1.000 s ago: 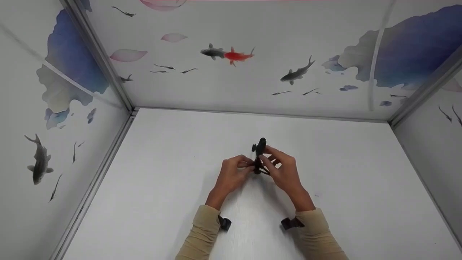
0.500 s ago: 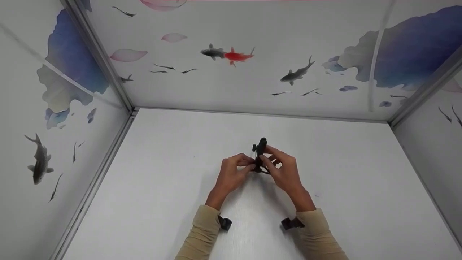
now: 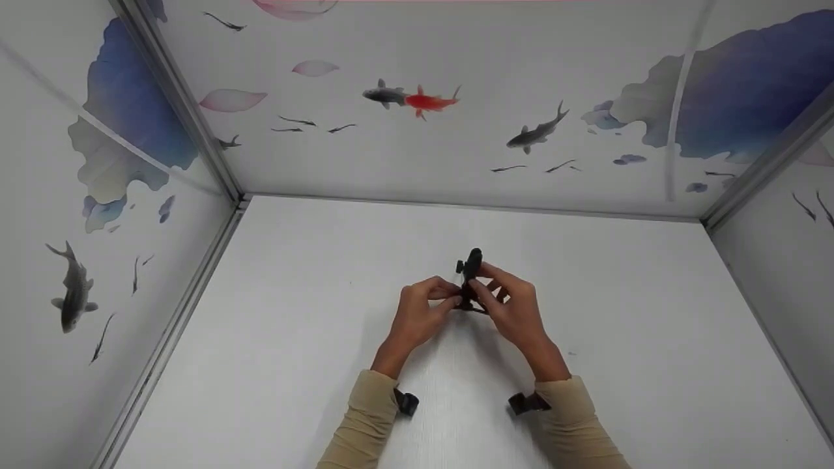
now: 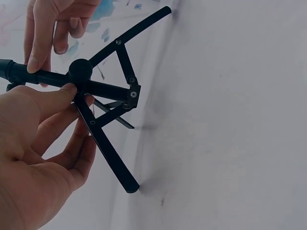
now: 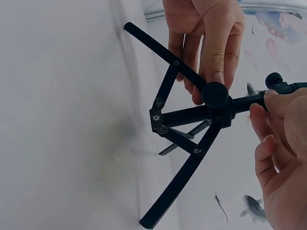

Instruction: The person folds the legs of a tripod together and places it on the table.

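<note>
A small black tripod (image 3: 474, 264) stands upright at the middle of the white table, its three legs spread, as both wrist views show. The left hand (image 3: 420, 314) pinches it low, by the leg joint, thumb and fingers around the hub beside a round knob (image 4: 80, 70). Higher up, the right hand (image 3: 515, 308) holds the black column (image 5: 247, 102) between thumb and fingers. A smaller knob (image 5: 274, 80) sticks out of the upper part. Leg tips rest on or very near the tabletop; exact contact cannot be told.
White panels with painted fish and blue leaf shapes surround the white tabletop (image 3: 293, 260). A metal rail (image 3: 186, 326) runs along its left side. Black wrist cameras sit below the left (image 3: 406, 404) and right (image 3: 524, 404) hands.
Near the left hand, the tripod's lower joint and legs have shifted slightly, and the legs look lower and flatter than a second ago. Both hands have stayed almost where they were.
</note>
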### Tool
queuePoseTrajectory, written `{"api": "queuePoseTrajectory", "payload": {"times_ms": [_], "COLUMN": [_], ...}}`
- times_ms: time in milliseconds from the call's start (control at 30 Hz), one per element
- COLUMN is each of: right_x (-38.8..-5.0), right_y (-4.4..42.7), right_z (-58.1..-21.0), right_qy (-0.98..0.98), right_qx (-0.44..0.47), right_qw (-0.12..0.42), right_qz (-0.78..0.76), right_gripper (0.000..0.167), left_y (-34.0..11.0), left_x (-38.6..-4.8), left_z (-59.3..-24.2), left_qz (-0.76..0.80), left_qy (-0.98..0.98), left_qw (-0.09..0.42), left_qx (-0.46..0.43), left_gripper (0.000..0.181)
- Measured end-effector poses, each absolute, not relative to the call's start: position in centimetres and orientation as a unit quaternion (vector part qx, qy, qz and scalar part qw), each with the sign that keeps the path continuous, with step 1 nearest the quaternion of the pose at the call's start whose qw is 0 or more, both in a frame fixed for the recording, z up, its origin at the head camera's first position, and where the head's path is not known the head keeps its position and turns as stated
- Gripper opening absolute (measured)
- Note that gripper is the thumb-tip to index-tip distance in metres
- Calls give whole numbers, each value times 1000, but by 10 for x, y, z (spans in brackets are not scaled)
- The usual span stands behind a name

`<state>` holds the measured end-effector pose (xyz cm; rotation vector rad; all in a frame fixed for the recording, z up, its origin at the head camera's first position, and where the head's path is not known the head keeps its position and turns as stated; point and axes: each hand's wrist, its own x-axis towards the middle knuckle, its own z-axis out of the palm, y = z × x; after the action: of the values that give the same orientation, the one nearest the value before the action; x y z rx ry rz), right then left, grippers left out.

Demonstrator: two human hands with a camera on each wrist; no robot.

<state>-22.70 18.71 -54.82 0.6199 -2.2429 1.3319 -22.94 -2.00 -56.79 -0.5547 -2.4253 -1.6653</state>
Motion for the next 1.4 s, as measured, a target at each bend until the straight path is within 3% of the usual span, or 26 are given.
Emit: {"api": "queuePoseTrajectory", "payload": {"times_ms": [1400], "right_x": [-227], "right_y": [186], "right_z": [-548], "right_qy": [-811], "right_qx": [226], "right_qw": [245], "right_qz": [481], "right_gripper": [40], "left_y": [-21], "left_x": [-229], "left_z": [-566], "left_qz": [-570], "left_qy": [-794], "left_qw": [85], "left_qx": [-191], "left_gripper": [15]}}
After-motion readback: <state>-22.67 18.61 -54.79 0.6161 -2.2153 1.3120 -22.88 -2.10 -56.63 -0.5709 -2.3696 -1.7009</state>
